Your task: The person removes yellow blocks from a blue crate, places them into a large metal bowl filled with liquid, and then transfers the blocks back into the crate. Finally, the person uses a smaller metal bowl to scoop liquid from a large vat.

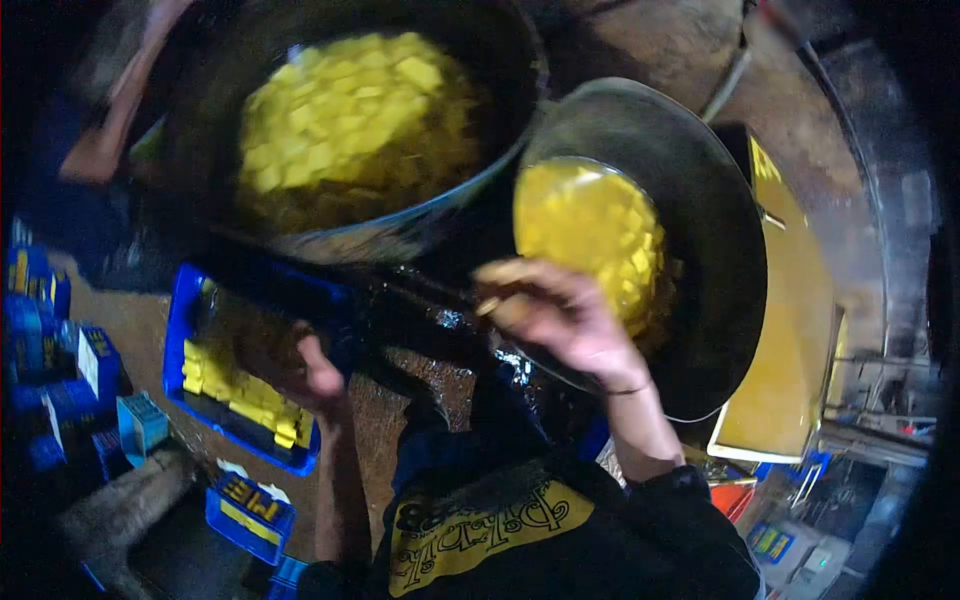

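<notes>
My left hand (310,370) is over a blue plastic crate (172,350), thumb held apart from the fingers, which are dim in shadow. Yellow blocks that look like tofu (245,405) lie in rows in that crate. To the right, my right hand (570,315) hovers at the near left rim of a large dark pan (715,270). Its fingers are curved, with a gap to the thumb and nothing visible between them; motion blurs them. Yellow tofu-like pieces (595,220) sit in liquid inside this pan.
A second big pan (400,225) stands at the upper left, heaped with yellow pieces (345,110). Another person's arm (110,130) shows beyond it. Blue boxes (75,390) are stacked at the left; a yellow panel (785,340) stands right of the nearer pan. The floor (410,385) looks wet.
</notes>
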Tool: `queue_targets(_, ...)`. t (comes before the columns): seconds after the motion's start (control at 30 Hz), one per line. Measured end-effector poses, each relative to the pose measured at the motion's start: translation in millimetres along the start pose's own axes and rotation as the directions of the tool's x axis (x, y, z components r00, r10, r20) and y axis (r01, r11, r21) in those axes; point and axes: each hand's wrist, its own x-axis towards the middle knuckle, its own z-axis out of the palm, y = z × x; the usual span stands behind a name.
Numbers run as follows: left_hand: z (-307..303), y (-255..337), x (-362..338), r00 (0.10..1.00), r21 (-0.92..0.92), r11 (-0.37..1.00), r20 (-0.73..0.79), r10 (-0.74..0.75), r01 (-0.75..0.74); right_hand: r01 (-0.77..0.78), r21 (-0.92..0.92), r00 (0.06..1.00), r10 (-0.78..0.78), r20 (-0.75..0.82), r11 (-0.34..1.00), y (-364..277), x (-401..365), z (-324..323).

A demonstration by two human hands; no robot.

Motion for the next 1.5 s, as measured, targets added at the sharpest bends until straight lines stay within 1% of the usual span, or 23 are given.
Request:
queue_targets(0.07, 25, 117, 25, 0.995, -0.53, 0.845, 0.102, -0.024, 0.074, -0.004, -0.037, 0.959, -0.006, -0.283, 0.999, -9, -20, -84)
queue_targets(0.13, 84, 192, 35, 0.921, -0.78, 0.614, 0.144, 0.363, -0.12, -0.205, -0.131, 0.882, 0.126, -0.454, 0.97, 12, -29, -154)
queue_targets(0.2, 137, 252, 19, 0.664, -0.789, 0.607, 0.504, 0.552, 0.095, -0.215, -0.568, 0.954, 0.047, -0.295, 0.794, 73, -43, -216)
queue_targets(0.27, 218, 268, -20, 0.313, -0.642, 0.766, 0.727, 0.611, -0.004, -0.64, -0.152, 0.762, 0.596, -0.254, 0.753, 163, -58, -258)
queue_targets(0.33, 280, 268, -64, -0.034, -0.421, 0.859, 0.902, 0.431, -0.291, -0.398, -0.671, 0.895, 0.424, -0.135, 0.626, 206, -58, -248)
queue_targets(0.4, 361, 191, -130, -0.233, -0.433, 0.614, 0.895, 0.381, -0.66, -0.342, -0.705, 0.916, 0.389, -0.101, 0.622, 267, -60, -229)
queue_targets(0.47, 344, 204, -127, -0.241, -0.213, 0.823, 0.966, 0.096, -0.527, -0.291, -0.861, 0.932, 0.328, -0.156, 0.417, 280, -54, -199)
queue_targets(0.53, 395, 72, -229, 0.086, -0.15, 0.883, 0.974, 0.209, -0.445, -0.292, -0.873, 0.956, 0.142, -0.256, 0.39, 311, -60, -173)
queue_targets(0.6, 386, 24, -251, 0.099, -0.18, 0.938, 0.971, 0.217, -0.296, -0.247, -0.929, 0.95, -0.12, -0.288, 0.275, 375, -71, -155)
queue_targets(0.77, 382, -20, -264, 0.018, -0.238, 0.97, 0.971, 0.237, 0.042, -0.162, -0.9, 0.973, -0.086, -0.213, 0.404, 394, -86, -182)
queue_targets(0.83, 387, -19, -252, -0.003, -0.245, 0.965, 0.969, 0.247, 0.096, 0.12, -0.674, 0.992, -0.111, 0.056, 0.729, 396, -62, -222)
queue_targets(0.87, 385, -11, -236, 0.064, -0.433, 0.843, 0.878, 0.475, -0.319, 0.092, -0.843, 0.977, 0.115, 0.179, 0.53, 378, -48, -239)
queue_targets(0.93, 387, 30, -193, 0.03, -0.478, 0.569, 0.747, 0.664, -0.669, -0.082, -0.461, 0.991, 0.121, 0.057, 0.884, 374, -18, -304)
queue_targets(0.97, 404, 61, -169, -0.064, -0.332, 0.92, 0.943, 0.325, -0.209, -0.356, 0.037, 0.932, 0.352, 0.089, 0.934, 360, -3, -325)
queue_targets(1.0, 422, 88, -152, -0.328, 0.057, 0.969, 0.944, 0.025, 0.24, -0.485, -0.314, 0.864, 0.503, -0.027, 0.816, 304, 23, -333)
queue_targets(1.03, 437, 106, -144, -0.328, 0.062, 0.968, 0.944, 0.023, 0.244, 0.013, 0.355, 0.95, 0.099, -0.296, 0.935, 445, 29, -327)
queue_targets(1.07, 452, 120, -140, -0.296, 0.022, 0.955, 0.953, 0.07, 0.296, -0.21, 0.016, 0.917, 0.203, -0.344, 0.978, 405, 47, -329)
queue_targets(1.13, 465, 132, -148, -0.26, -0.017, 0.938, 0.959, 0.114, 0.348, -0.582, -0.64, 0.812, 0.401, -0.424, 0.501, 312, 86, -333)
queue_targets(1.2, 473, 136, -159, 0.223, -0.261, 0.93, 0.921, 0.321, -0.26, -0.615, -0.605, 0.787, 0.356, -0.503, 0.506, 316, 104, -323)
queue_targets(1.33, 482, 125, -179, 0.385, -0.326, 0.58, 0.499, 0.776, -0.746, -0.672, -0.66, 0.74, 0.29, -0.606, 0.336, 344, 117, -313)
queue_targets(1.37, 490, 118, -195, 0.606, -0.415, 0.908, 0.737, 0.299, 0.056, -0.672, -0.662, 0.74, 0.29, -0.606, 0.331, 353, 115, -319)
queue_targets(1.4, 499, 107, -213, 0.327, -0.189, 0.545, 0.93, -0.167, 0.817, -0.627, -0.672, 0.779, 0.31, -0.545, 0.394, 367, 111, -331)
queue_targets(1.5, 547, 28, -263, 0.323, -0.184, 0.882, 0.946, 0.038, 0.433, -0.352, -0.145, 0.916, 0.308, -0.257, 0.925, 500, 71, -370)
